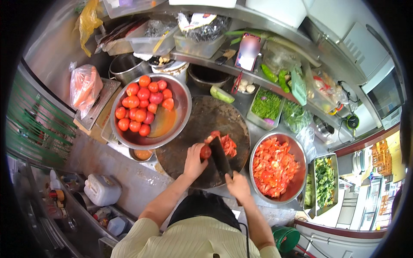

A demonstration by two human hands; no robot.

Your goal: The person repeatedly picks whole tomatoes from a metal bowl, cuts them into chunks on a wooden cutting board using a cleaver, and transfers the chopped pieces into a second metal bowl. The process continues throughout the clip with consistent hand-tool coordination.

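A round chopping block (180, 161) lies before me. My left hand (193, 161) holds a red tomato (205, 152) on it. With my right hand (238, 185) I grip the handle of a cleaver (220, 158), its dark blade beside that tomato. Cut tomato pieces (228, 145) lie on the block just beyond and right of the blade. At the left, a wide steel bowl (184, 125) contains many tomatoes, some liquid pooled in its bottom. To the right, another steel bowl (303, 154) is filled with chopped tomato (274, 167).
A cut piece of green vegetable (222, 94) rests at the block's far edge. Behind it run a metal shelf (209, 63) with plastic tubs and a phone (247, 53). Chopped greens in a tub (266, 104) and a metal tray of cut vegetables (325, 182) stand at right.
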